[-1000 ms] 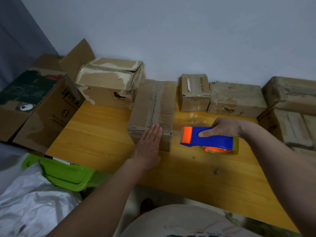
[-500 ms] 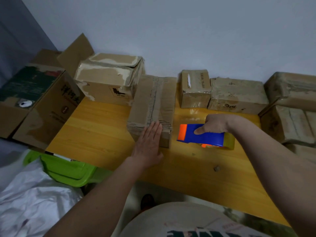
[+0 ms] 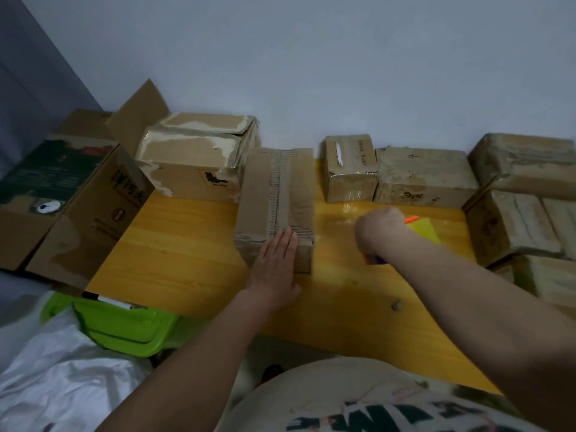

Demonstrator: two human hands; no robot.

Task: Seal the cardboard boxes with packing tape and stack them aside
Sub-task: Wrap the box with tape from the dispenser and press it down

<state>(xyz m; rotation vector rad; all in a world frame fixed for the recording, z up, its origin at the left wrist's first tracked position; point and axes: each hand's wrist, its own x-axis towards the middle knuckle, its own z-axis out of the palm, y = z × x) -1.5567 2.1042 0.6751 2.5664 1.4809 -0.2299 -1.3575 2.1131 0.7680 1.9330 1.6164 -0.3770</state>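
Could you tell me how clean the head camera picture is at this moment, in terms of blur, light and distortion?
In the head view, the right hand and tape dispenser are smeared by motion blur; the left hand on the long cardboard box is fairly sharp. Light is dim and flat, with a soft glare patch on the wooden table. Wide-angle distortion bends the edges.

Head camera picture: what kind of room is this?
Probably a home packing corner: worn brown cardboard boxes lined against a plain pale wall on a yellow wooden table.
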